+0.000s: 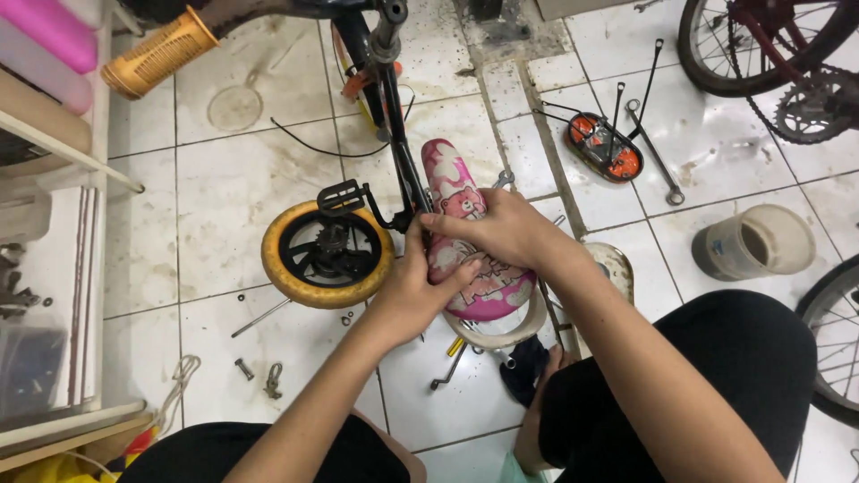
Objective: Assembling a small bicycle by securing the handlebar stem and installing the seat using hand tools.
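The pink child's bicycle saddle [465,237], beside the yellow-tyred wheel [327,255] on the tiled floor [233,188], is grasped by both the left hand [413,295] and right hand [501,228]; seemingly being seated, so alignment and clamp tightening are called for

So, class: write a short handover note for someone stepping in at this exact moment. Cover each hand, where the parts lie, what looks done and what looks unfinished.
Left hand: gripping the near left side of the pink cartoon-printed child's bicycle saddle.
Right hand: laid over the top of the saddle, fingers curled toward the black bicycle frame.
Parts: small yellow-tyred wheel with black hub is beside the saddle; loose bolts lie on the white floor tiles; a long spanner and an orange-and-black chain cover lie further out.
Done: saddle is at the frame.
Left: whether it is fastened is hidden by the hands; loose hardware remains on the floor.
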